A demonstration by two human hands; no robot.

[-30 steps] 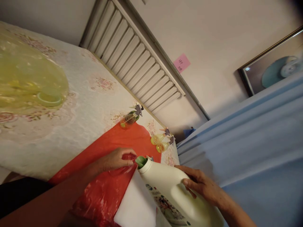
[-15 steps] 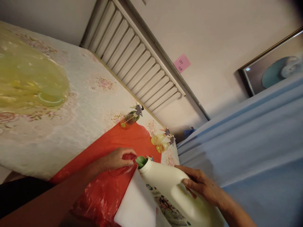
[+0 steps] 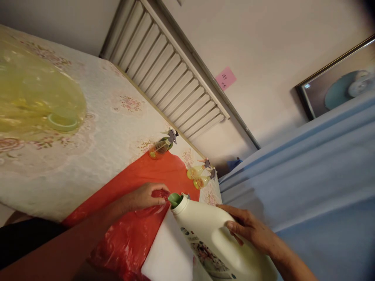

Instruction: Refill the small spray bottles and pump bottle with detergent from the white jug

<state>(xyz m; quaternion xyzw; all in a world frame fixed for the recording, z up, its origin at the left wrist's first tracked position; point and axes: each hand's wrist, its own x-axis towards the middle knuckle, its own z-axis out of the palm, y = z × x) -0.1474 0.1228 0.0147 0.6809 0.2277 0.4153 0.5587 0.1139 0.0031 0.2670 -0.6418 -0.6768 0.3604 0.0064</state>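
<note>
My right hand grips the handle of a large white jug with a printed label, tilted so its green spout points toward my left hand. My left hand pinches something small and red right at the spout; it looks like a transparent red container or part of the red plastic bag, and I cannot tell which. The jug's mouth touches or nearly touches that red item. Under the jug lies a white pad.
A patterned cloth covers the table. Three small spray bottles with yellowish liquid stand near the far edge, one alone and two together. A yellow translucent basin sits at left. A radiator is behind, blue fabric at right.
</note>
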